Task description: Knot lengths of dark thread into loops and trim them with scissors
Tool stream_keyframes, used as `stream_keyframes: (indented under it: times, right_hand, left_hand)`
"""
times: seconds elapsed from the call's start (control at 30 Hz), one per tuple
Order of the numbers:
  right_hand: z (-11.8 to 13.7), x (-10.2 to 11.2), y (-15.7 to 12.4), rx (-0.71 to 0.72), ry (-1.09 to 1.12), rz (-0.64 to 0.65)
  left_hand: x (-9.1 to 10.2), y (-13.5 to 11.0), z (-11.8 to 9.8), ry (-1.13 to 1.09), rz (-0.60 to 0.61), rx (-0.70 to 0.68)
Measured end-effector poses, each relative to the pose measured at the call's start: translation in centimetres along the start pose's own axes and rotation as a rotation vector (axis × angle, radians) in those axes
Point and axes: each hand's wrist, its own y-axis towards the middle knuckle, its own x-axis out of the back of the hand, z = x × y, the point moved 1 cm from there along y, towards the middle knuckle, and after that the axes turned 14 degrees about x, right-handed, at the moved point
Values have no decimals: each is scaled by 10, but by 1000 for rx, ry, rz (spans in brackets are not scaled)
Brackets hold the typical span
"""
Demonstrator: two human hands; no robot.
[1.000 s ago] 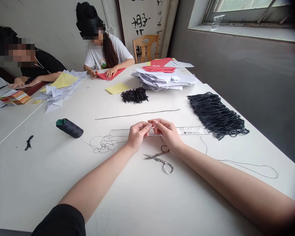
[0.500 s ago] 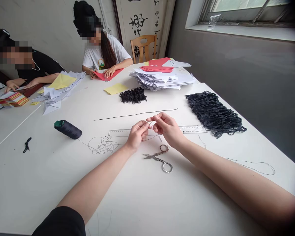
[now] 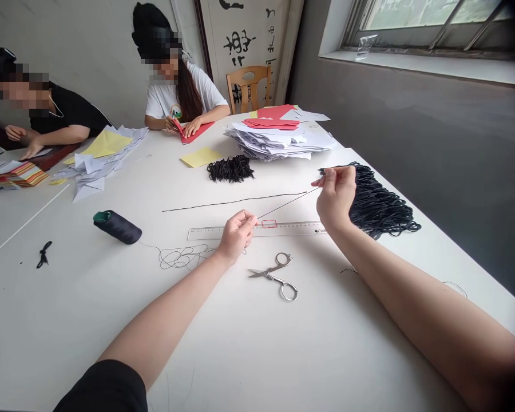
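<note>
Left hand (image 3: pixel 238 234) closed, fingers together, clamped on a thin dark cord (image 3: pixel 288 203); cord is held straight across to the right hand (image 3: pixel 335 194), where it is pinched between thumb and forefinger, just beside a large bundle of black cord loops (image 3: pixel 380 200). Cord is held above a steel ruler (image 3: pixel 257 232), which lies on the white surface (image 3: pixel 68 326) with a small red mark (image 3: pixel 269 224) on it. Small scissors (image 3: pixel 277 276) are left below the ruler, between the forearms. Black thread spool (image 3: pixel 118 227) and tangled thread (image 3: pixel 182 257) are placed left of the left hand. Open room is left at lower left; surface edge is close on the right.
</note>
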Motion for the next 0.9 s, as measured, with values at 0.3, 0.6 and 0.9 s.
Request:
stream_keyframes:
  times: [0.3,0.6,0.9]
  right_hand:
    - [8,-6,-29,361,-759,688]
    - [40,-18,-49,-35,-58,1091]
    - [30,-19,-49,82,-19,804]
  left_hand:
    - [5,3,1,46,-18,-82]
    - [5,2,2,119,-2,-150]
    - [6,2,1,72,32,-100]
